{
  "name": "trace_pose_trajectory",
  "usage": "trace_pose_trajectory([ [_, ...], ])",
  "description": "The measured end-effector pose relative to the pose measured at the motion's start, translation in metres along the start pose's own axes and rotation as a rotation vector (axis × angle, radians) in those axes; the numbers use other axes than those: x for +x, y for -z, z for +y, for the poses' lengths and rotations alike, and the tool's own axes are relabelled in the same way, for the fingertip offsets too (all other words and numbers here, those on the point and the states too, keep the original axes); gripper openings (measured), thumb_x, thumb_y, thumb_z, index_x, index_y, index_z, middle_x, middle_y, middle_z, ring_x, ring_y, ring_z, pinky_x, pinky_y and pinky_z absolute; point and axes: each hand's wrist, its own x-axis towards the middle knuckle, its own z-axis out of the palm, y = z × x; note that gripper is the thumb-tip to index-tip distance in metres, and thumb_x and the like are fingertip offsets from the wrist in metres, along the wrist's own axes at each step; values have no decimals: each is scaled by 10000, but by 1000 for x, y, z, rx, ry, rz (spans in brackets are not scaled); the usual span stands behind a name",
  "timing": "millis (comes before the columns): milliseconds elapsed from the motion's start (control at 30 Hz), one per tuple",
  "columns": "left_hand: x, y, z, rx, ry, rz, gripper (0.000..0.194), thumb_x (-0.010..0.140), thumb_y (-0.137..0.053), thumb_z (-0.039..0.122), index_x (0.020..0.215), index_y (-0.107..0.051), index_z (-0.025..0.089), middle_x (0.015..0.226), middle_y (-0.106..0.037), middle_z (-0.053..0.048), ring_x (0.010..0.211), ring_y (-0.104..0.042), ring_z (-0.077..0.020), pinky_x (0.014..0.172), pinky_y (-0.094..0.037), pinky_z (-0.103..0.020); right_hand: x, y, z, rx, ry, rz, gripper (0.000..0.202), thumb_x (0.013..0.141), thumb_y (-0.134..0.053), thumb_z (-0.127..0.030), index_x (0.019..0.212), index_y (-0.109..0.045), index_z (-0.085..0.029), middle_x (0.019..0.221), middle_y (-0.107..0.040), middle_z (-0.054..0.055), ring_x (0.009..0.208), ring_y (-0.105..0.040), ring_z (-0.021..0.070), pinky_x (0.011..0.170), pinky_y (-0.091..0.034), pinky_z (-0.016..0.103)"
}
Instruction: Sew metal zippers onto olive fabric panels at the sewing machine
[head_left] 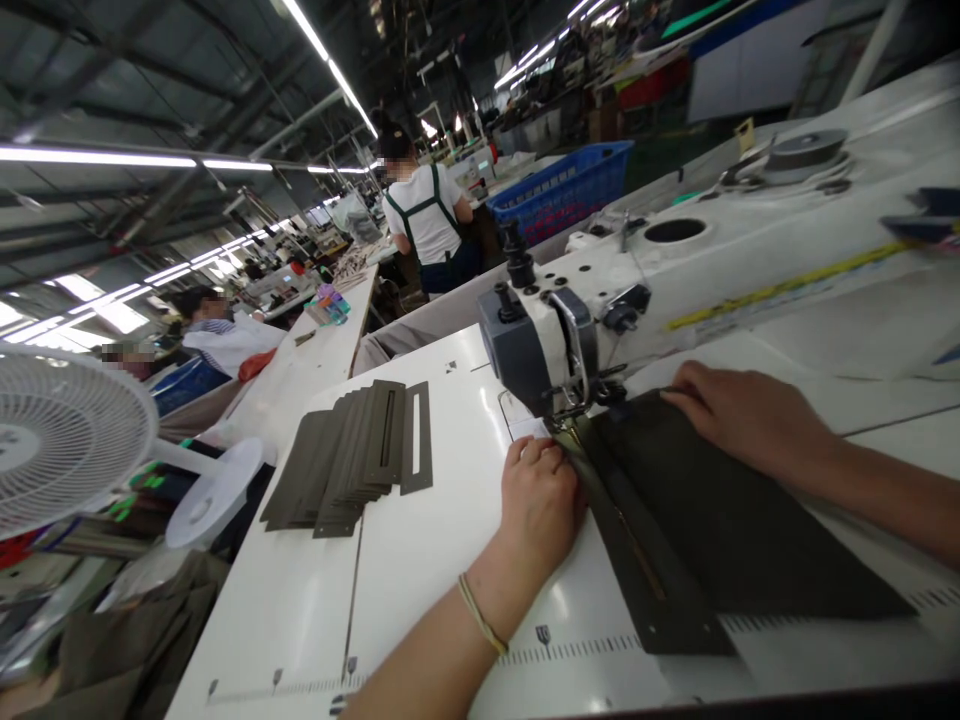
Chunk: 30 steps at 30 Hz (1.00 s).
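Dark olive fabric [720, 510] with a zipper strip [626, 530] along its left part lies on the white sewing table [442, 580]. Its far end reaches under the needle area of the sewing machine [525, 340]. My left hand [541, 495] is closed at the fabric's left edge, just in front of the presser foot; what its fingertips grip is hidden. On the right, my right hand [720, 410] pinches the fabric's upper edge beside the machine head.
Left of the machine lies a fanned stack of olive pieces [337, 460], with a slotted piece [417, 440] at its right. A white fan [60, 440] stands far left. Beyond are a blue basket [570, 185] and a person in a white shirt [431, 220].
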Motion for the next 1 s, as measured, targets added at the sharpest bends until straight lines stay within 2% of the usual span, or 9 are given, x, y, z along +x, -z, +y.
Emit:
trace_pose_trajectory([
  [67, -3, -1, 1, -9, 31, 29, 112, 792, -600, 104, 707, -589, 176, 835, -665, -54, 880, -610, -217, 854, -503, -400, -4, 3, -10, -48, 121, 85, 233, 919, -418, -278, 804, -582, -159, 798, -644, 159, 796, -603, 321, 671, -431, 431],
  [100, -4, -2, 2, -7, 60, 60, 113, 796, -597, 95, 720, -585, 177, 844, -660, -52, 859, -606, -213, 828, -508, -395, -8, 3, -17, -50, 232, 148, 253, 935, -406, -265, 827, -603, -147, 841, -652, 167, 843, -606, 317, 726, -448, 444],
  [200, -9, -4, 3, 4, 173, 193, 83, 808, -584, 86, 828, -586, 167, 893, -643, -72, 837, -597, -222, 759, -532, -394, -22, -8, -42, 48, 608, 319, 304, 979, -383, -256, 1006, -645, -104, 981, -688, 152, 922, -639, 248, 830, -513, 393],
  [267, -10, -5, 2, -13, 192, 249, 136, 830, -558, 84, 944, -584, 156, 979, -650, -98, 901, -613, -236, 779, -552, -407, -30, -23, -54, 120, 697, 324, 326, 981, -379, -229, 1124, -628, -76, 1117, -682, 151, 1015, -643, 220, 896, -532, 362],
  [400, -8, -6, -3, -59, 32, 211, 208, 891, -502, 73, 1046, -603, 167, 1058, -693, -95, 974, -657, -223, 865, -571, -403, -36, -40, -59, 169, 670, 242, 346, 955, -400, -178, 1205, -616, -76, 1228, -649, 138, 1116, -621, 219, 969, -531, 385],
  [667, 0, -9, -12, -50, -168, 173, 186, 955, -484, 128, 995, -665, 149, 1008, -734, -96, 936, -702, -213, 836, -609, -374, -32, -25, -60, 147, 693, 239, 353, 950, -383, -149, 1146, -644, -15, 1191, -661, 164, 1096, -635, 241, 972, -531, 376],
  [833, 0, -6, -11, -42, -171, 134, 183, 957, -488, 133, 994, -667, 129, 1006, -732, -100, 944, -699, -217, 861, -601, -374, -31, -24, -61, 116, 723, 267, 366, 954, -363, -144, 1129, -645, 12, 1170, -666, 182, 1066, -649, 257, 931, -553, 386],
  [1000, -1, -6, -11, -33, -136, 153, 171, 949, -500, 130, 992, -664, 142, 1004, -726, -96, 921, -698, -210, 849, -601, -359, -31, -27, -61, 94, 734, 281, 357, 933, -380, -129, 1133, -648, -5, 1149, -678, 176, 1044, -658, 244, 923, -556, 367],
])
